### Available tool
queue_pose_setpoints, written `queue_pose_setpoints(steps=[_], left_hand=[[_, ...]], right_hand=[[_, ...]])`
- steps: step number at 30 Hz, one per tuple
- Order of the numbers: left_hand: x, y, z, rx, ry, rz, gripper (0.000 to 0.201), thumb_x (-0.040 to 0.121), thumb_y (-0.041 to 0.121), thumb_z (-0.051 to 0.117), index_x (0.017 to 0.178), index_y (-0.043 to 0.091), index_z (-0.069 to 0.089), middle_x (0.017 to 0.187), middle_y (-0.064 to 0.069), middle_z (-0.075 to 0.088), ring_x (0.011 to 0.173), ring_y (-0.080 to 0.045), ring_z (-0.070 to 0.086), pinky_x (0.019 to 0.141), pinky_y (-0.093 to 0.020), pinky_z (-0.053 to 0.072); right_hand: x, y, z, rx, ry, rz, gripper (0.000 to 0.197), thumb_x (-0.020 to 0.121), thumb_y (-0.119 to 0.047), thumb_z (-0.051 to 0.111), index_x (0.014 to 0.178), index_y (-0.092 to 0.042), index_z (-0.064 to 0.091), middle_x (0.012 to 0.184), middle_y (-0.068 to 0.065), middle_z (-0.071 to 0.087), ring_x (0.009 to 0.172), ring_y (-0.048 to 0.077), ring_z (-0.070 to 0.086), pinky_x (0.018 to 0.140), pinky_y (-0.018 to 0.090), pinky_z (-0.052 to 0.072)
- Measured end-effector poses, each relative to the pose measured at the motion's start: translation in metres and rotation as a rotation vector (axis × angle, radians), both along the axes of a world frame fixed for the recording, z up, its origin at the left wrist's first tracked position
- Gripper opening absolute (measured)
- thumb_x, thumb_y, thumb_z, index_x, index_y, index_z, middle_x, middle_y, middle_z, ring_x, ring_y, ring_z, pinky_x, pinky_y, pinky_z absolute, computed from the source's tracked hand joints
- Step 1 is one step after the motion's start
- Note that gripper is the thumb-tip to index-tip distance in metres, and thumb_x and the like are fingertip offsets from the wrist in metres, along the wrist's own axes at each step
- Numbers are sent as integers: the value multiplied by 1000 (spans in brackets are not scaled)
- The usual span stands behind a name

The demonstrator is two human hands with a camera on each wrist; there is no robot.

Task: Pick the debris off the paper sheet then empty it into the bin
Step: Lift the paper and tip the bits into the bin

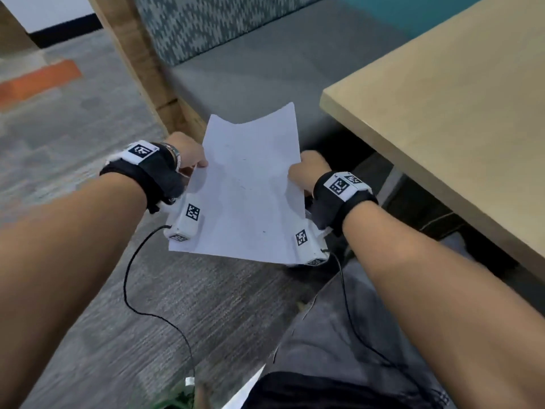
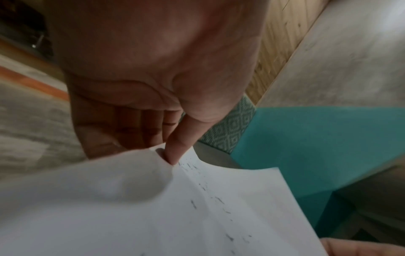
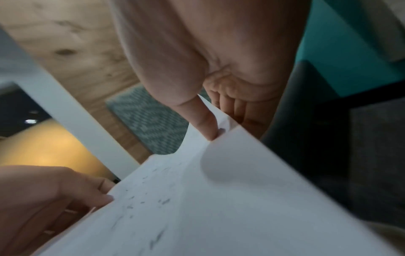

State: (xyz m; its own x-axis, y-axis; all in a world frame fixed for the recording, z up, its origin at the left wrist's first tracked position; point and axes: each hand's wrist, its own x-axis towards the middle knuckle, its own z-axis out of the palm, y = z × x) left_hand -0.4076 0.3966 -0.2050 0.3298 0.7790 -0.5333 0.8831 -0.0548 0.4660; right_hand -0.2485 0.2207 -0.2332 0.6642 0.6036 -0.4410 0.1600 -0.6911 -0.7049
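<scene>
A white paper sheet (image 1: 247, 187) hangs in the air over the carpet, bent into a shallow trough. My left hand (image 1: 191, 157) pinches its left edge, thumb on top and fingers beneath. On the opposite edge my right hand (image 1: 306, 172) pinches the same way. Small dark bits of debris (image 2: 203, 187) lie scattered along the sheet's middle crease, also visible as debris (image 3: 149, 202) in the right wrist view. In the left wrist view the left thumb (image 2: 175, 147) presses the paper sheet (image 2: 131, 216); the right thumb (image 3: 206, 124) presses the paper sheet (image 3: 230, 207). No bin is in view.
A light wooden table (image 1: 460, 119) stands to the right, its corner close to my right hand. A grey bench seat (image 1: 265, 69) with a patterned backrest and a wooden side panel (image 1: 141, 63) lies ahead. Grey carpet (image 1: 88, 137) spreads left. Cables trail from both wrists.
</scene>
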Motion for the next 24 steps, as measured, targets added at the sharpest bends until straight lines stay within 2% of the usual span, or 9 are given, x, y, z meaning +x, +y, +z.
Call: queue_pose_setpoints(steps=[3, 5, 9, 11, 13, 16, 18, 21, 24], left_hand=[[13, -12, -50, -60, -17, -33, 30, 93, 4, 63, 122, 0, 62, 113, -25, 65, 57, -19, 51, 46, -23, 43], [25, -23, -83, -104, -6, -59, 32, 90, 3, 66, 121, -4, 62, 115, -23, 67, 60, -22, 57, 43, -21, 48], [40, -48, -147, -216, 53, -73, 26, 86, -2, 67, 111, -8, 66, 112, -27, 70, 91, -34, 69, 83, -47, 60], [42, -59, -179, -272, 46, -45, 28, 88, -2, 64, 116, -7, 64, 110, -26, 69, 81, -29, 64, 77, -40, 59], [42, -68, -209, -330, 75, -31, 28, 88, -2, 63, 116, -6, 64, 97, -22, 67, 79, -28, 63, 75, -40, 59], [44, -73, -240, -394, 165, -37, 7, 86, -3, 65, 93, 0, 64, 90, -16, 65, 84, -29, 65, 83, -46, 59], [43, -74, -261, -407, 184, -30, 12, 86, -3, 66, 89, 7, 60, 90, -14, 64, 79, -26, 62, 77, -42, 60], [43, -74, -283, -434, 243, -72, 24, 88, 0, 67, 112, 1, 64, 101, -18, 68, 69, -23, 58, 57, -27, 52], [46, -71, -289, -454, 339, -161, 31, 91, 8, 67, 119, -4, 65, 119, -21, 69, 70, -24, 61, 50, -18, 41]], right_hand=[[13, -7, -54, -138, 85, -106, 14, 89, -9, 55, 102, -4, 60, 100, 13, 59, 91, 26, 61, 75, 29, 45], [23, -14, -93, -190, 118, -149, 19, 81, -14, 58, 96, -4, 64, 98, 13, 66, 92, 27, 66, 79, 32, 52], [30, -30, -146, -276, 220, -231, 21, 89, -8, 54, 68, -7, 51, 81, 8, 59, 84, 25, 57, 71, 30, 44], [31, -39, -168, -340, 289, -225, 14, 94, -6, 51, 90, -1, 63, 97, 11, 65, 88, 25, 58, 73, 30, 42], [35, -46, -196, -417, 311, -189, 37, 90, -13, 53, 123, 0, 64, 119, 14, 69, 97, 29, 65, 76, 29, 45], [43, -56, -226, -496, 312, -126, 48, 85, -17, 54, 131, -7, 60, 124, 15, 68, 94, 29, 66, 76, 28, 47], [48, -57, -235, -531, 319, -94, 40, 86, -17, 54, 122, -4, 64, 120, 14, 69, 96, 29, 67, 75, 28, 47], [61, -61, -237, -599, 363, 7, 15, 96, -15, 54, 93, -3, 63, 107, 9, 59, 105, 26, 66, 72, 27, 46], [65, -66, -236, -553, 578, -69, 3, 95, -9, 58, 93, -11, 56, 93, 12, 56, 72, 22, 56, 53, 25, 45]])
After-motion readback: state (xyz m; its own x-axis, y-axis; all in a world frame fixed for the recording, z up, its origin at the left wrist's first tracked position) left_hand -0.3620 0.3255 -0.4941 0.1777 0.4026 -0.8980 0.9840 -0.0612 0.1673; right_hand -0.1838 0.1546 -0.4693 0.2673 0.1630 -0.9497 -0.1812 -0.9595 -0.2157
